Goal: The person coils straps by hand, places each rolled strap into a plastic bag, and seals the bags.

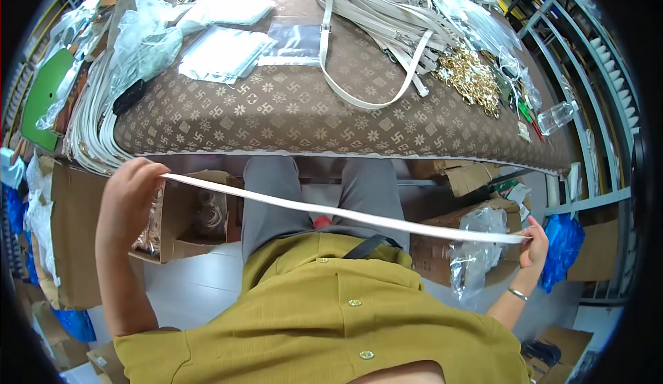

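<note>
Fingers (153, 168) of left hand (131, 189) and right hand (534, 246) pinched the white strap (311, 207); even tension between them likely prevented twisting.

- So the left hand (131, 180) has one end of a long white strap (318, 208), right hand (534, 244) has the other, stretched over the lap
- Tabletop's brown patterned cloth (276, 114) has a big heap of pale straps (387, 4) on it, with a pile of gold-colored hardware (469, 80) just beside
- Clear plastic bags (224, 52) lie flat near the middle
- Clear bottle (556, 117) on its side near the table's right edge
- Open cardboard box (197, 222) under the table, by the legs
</note>
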Available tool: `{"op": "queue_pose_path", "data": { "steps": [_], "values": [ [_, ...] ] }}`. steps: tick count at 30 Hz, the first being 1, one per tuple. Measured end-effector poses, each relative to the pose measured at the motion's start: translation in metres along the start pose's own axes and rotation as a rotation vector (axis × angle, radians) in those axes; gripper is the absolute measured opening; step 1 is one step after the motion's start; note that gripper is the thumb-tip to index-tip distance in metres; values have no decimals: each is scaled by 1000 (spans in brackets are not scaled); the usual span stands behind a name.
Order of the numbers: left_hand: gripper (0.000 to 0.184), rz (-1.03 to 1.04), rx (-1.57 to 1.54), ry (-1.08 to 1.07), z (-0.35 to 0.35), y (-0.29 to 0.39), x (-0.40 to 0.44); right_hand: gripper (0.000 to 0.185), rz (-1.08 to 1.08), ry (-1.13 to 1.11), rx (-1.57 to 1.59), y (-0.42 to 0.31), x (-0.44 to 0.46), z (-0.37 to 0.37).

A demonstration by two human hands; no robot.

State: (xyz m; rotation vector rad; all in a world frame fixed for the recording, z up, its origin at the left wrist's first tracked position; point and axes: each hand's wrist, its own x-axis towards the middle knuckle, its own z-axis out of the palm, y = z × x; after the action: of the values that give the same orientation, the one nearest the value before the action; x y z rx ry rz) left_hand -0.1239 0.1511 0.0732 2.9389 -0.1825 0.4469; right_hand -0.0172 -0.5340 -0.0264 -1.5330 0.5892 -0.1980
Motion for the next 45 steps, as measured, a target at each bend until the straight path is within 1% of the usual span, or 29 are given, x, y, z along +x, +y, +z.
{"op": "queue_pose_path", "data": {
  "steps": [1, 3, 4, 5, 7, 8, 9, 10, 11, 12, 13, 14, 15, 16, 18, 20, 23, 24, 27, 28, 30, 31, 32, 34, 35, 38, 40, 44, 45],
  "values": [
    [8, -3, 5, 1, -7, -5, -4, 40, 1, -5, 2, -1, -6, 12],
    [14, 12, 188, 332, -18, -14, -11, 39, 142, -175, -570, -14, -19, 41],
    [14, 10, 192, 333, -22, -19, -15, 39, 209, -259, -858, -17, -24, 56],
    [14, -22, 61, 360, -27, -24, -20, 39, 205, -263, -857, -13, -26, 70],
    [13, -85, -204, 414, -35, -27, -23, 38, -357, -609, -1796, -4, -34, 107],
    [10, -29, -238, 356, -37, -12, -16, 43, -574, -697, -1509, -7, -48, 135],
    [9, 23, -276, 295, -35, 16, 0, 51, -458, -836, -1214, -38, -89, 194],
    [13, 46, -272, 214, -28, 35, 13, 61, -490, -963, -1023, -61, -128, 237],
    [17, 70, -264, 135, -22, 51, 25, 71, -829, -1109, -740, -55, -146, 265],
    [20, 100, -309, 22, -16, 64, 35, 77, -990, -1243, -595, -62, -169, 290],
    [24, 125, -348, -88, -10, 73, 43, 69, -989, -1304, -428, -64, -193, 314],
    [25, 215, -307, -65, -6, 79, 51, 62, -980, -1364, -253, -64, -206, 330],
    [26, 297, -264, -48, -2, 81, 57, 62, -974, -1385, -234, -64, -205, 335],
    [26, 270, -248, -58, 2, 78, 61, 54, -896, -1383, -251, -62, -203, 341],
    [24, 277, -456, -92, 10, 64, 70, 38, -759, -1383, -297, -62, -197, 356],
    [22, 257, -571, -103, 17, 54, 67, 32, -770, -1381, -294, -63, -192, 361],
    [16, -114, -1166, -391, 31, 50, 65, 21, -776, -1288, -316, -64, -188, 359],
    [16, -113, -1173, -397, 35, 48, 68, 20, -782, -1301, -333, -65, -186, 359],
    [19, -52, -1255, -628, 37, 44, 77, 19, -792, -1328, -360, -65, -180, 363],
    [19, -52, -1257, -632, 36, 44, 81, 19, -946, -1338, -381, -63, -175, 365],
    [20, -135, -1028, -1002, 26, 52, 95, 19, -1258, -1344, -423, -58, -168, 368],
    [21, -177, -900, -1178, 24, 54, 98, 19, -1256, -1345, -424, -57, -168, 367],
    [21, -178, -901, -1179, 29, 55, 96, 19, -1256, -1283, -568, -56, -169, 366],
    [16, 122, -463, -616, 50, 59, 83, 18, -1240, -1141, -851, -53, -171, 364],
    [15, 260, -241, -326, 55, 61, 81, 18, -1240, -1135, -852, -51, -170, 364],
    [17, 250, -285, -227, 58, 62, 80, 19, -1229, -1057, -551, -41, -168, 366],
    [18, 248, -309, -186, 61, 63, 77, 20, -1203, -1053, -560, -40, -171, 365],
    [20, 298, -77, -60, 65, 62, 73, 21, -1213, -1001, -560, -41, -173, 367],
    [21, 205, -338, -97, 66, 63, 73, 22, -1247, -947, -550, -41, -174, 367]
  ]
}}
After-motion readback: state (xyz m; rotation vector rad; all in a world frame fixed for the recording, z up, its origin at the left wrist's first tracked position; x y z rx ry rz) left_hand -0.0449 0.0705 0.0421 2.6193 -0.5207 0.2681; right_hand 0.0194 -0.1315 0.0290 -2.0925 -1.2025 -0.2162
